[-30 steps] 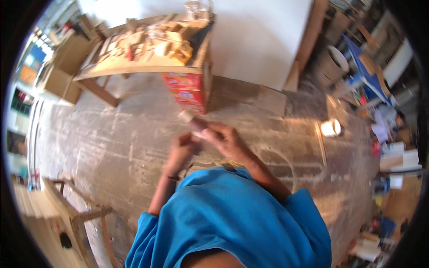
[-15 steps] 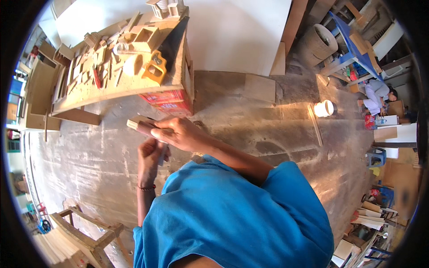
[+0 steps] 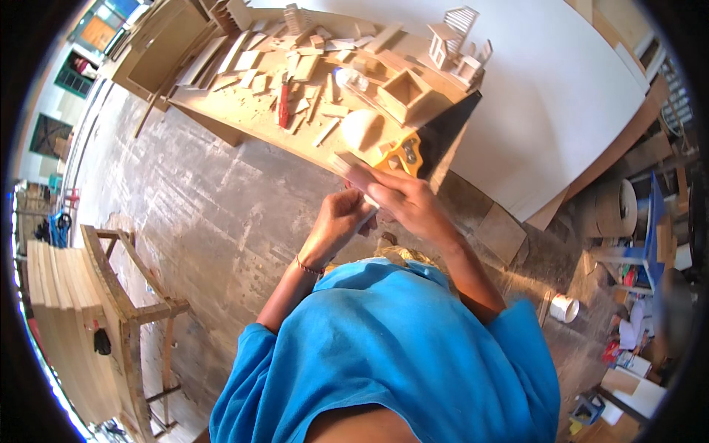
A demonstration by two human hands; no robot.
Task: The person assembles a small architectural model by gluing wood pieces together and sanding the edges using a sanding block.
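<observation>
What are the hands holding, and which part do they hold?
The right hand grips a wooden block by the end nearer the person. The left hand holds a small pale thing, but which part cannot be told.

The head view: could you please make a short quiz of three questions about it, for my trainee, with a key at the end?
1. Short answer: between the left hand and the right hand, which appears nearer to the yellow tool?

2. True or false: the white bucket is on the floor.

3. Multiple choice: on the workbench, where in the picture does the open wooden box lie from the red-handled tool?
A) To the left
B) To the right
C) Directly below

Key: 1. The right hand. 2. True. 3. B.
</observation>
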